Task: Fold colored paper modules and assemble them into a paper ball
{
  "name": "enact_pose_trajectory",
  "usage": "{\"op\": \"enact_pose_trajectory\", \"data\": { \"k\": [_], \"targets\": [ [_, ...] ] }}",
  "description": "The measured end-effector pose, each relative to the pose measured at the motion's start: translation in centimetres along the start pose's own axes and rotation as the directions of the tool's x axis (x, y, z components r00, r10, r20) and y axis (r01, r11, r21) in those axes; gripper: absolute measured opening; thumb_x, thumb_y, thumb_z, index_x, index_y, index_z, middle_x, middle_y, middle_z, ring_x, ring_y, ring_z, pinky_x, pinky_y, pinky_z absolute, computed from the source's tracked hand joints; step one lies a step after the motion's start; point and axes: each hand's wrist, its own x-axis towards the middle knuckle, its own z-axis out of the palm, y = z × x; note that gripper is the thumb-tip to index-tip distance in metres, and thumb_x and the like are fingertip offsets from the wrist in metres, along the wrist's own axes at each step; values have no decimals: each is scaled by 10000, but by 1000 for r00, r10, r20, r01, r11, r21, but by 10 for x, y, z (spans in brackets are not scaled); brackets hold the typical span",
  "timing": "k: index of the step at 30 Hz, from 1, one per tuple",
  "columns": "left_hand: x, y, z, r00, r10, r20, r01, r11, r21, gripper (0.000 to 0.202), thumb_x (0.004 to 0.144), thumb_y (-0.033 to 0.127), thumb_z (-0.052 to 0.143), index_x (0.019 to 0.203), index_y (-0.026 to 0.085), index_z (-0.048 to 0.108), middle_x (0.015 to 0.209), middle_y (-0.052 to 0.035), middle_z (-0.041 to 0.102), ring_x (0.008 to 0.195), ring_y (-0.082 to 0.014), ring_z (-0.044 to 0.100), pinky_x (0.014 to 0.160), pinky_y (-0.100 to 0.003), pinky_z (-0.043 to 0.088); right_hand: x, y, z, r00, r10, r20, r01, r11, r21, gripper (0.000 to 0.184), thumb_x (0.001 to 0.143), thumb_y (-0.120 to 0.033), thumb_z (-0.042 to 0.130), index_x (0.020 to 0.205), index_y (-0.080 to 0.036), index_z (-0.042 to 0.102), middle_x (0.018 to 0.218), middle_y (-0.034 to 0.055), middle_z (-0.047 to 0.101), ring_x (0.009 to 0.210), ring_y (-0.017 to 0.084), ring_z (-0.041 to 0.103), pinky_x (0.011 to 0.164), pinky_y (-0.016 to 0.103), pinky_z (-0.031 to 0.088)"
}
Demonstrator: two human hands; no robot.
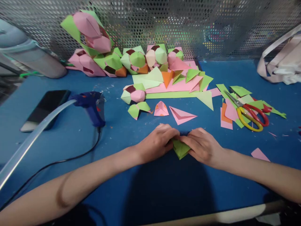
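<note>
1. The left hand (160, 139) and the right hand (202, 146) met at the near middle of the blue table (150, 182), fingertips almost touching.
2. Both hands were narrowly closed on a green folded paper (180, 149), pressing it down against the table. Only its lower point showed between them; the fingers hid the rest.
3. Just beyond the hands lay a pink triangle (182, 115), a small pink folded piece (161, 109) and a green folded piece (137, 109), all apart from the hands.
4. Farther back sat a round pink-and-green paper ball (133, 93) beside a pile of loose pink, green and orange sheets (174, 83).
5. A row of finished paper models (131, 59) leaned against the perforated metal screen (211, 25) at the back edge.
6. To the left, a blue glue gun (91, 106) stood on the table with a translucent glue stick (30, 141) running out of its back towards the camera. Its black cord (70, 158) curved near the left forearm.
7. A dark phone (44, 108) lay flat left of the glue gun, partly crossed by the glue stick.
8. To the right, red-and-yellow scissors (251, 114) rested on a heap of paper scraps (235, 103), well apart from the right hand.
9. A single pink scrap (260, 154) lay just beyond the right forearm.
10. White straps (282, 62) were bunched at the far right corner.
</note>
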Motion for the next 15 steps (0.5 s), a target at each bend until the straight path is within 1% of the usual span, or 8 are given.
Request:
{"op": "enact_pose_trajectory", "data": {
  "k": [3,5,9,11,13,15],
  "targets": [
    [-1,-2,0,997,73,12,-73,996,58,232,805,43,495,1011,143,533,862,-56,634,813,-179,568,762,-325,447,-2,-2,-2,998,-44,34,47,994,-97,244,906,-107,473,1137,-60,536,789,86,628,757,204,532,674,352,393],
    [-1,-3,0,994,106,17,-107,991,85,268,804,38,495,1053,131,521,872,-65,641,816,-184,574,762,-332,458,-3,-3,-7,998,-27,49,34,990,-135,216,909,-115,472,1104,-67,551,753,76,608,731,203,517,657,349,386],
    [-2,-4,1,992,127,4,-127,987,102,315,803,36,497,1107,118,507,887,-76,661,819,-190,584,763,-345,473,-5,-6,-14,999,22,38,-16,985,-171,205,915,-137,454,1074,-65,562,736,79,596,713,203,497,640,345,386],
    [-2,-5,1,993,122,-3,-121,988,94,328,804,41,499,1123,117,509,896,-82,666,820,-191,588,764,-352,477,-6,-6,-15,999,32,29,-26,985,-171,215,913,-139,455,1083,-62,563,736,80,597,714,205,494,640,344,387],
    [-2,-5,1,996,94,0,-94,994,56,347,798,45,510,1136,126,513,908,-78,670,829,-189,592,772,-355,478,-7,-5,-14,999,51,17,-49,990,-132,223,912,-144,463,1096,-68,564,746,79,602,722,203,500,650,344,390],
    [0,-2,0,999,40,-10,-40,999,-2,350,789,58,533,1129,141,527,919,-70,671,833,-183,594,777,-348,481,-5,-2,-14,993,122,7,-121,990,-66,203,914,-157,471,1078,-98,574,764,71,607,730,196,509,665,342,391]
  ]
}}
